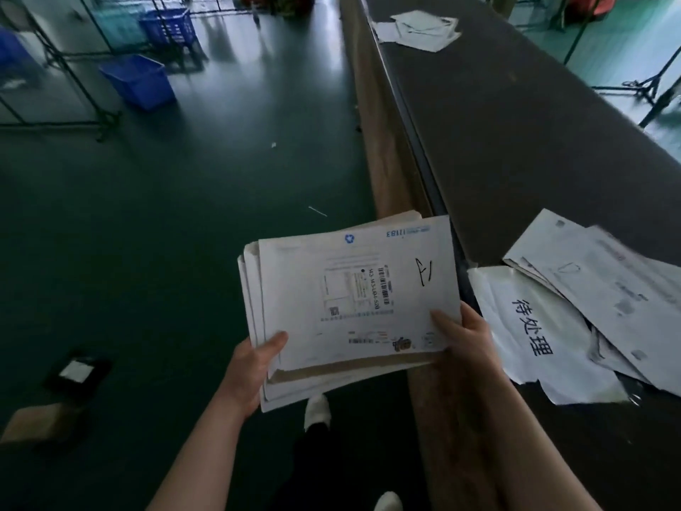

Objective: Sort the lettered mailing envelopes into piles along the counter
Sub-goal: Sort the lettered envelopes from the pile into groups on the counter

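A stack of white mailing envelopes [353,289] is held in front of me, left of the long dark counter [516,142]. The top envelope bears a shipping label and a handwritten letter in black marker. My left hand [254,366] grips the stack's lower left corner, thumb on top. My right hand [464,337] grips its lower right corner, thumb over the top sheet. A loose pile of envelopes [608,300] lies on the counter to the right, with a white sheet with large black characters [534,326] in front of it. Another envelope pile [420,29] lies far down the counter.
Brown paper [387,142] hangs down the counter's near side. Blue plastic baskets [138,81] and metal racks stand on the dark green floor to the left. A cardboard box [40,422] sits at the lower left. My white shoes [317,411] show below the stack.
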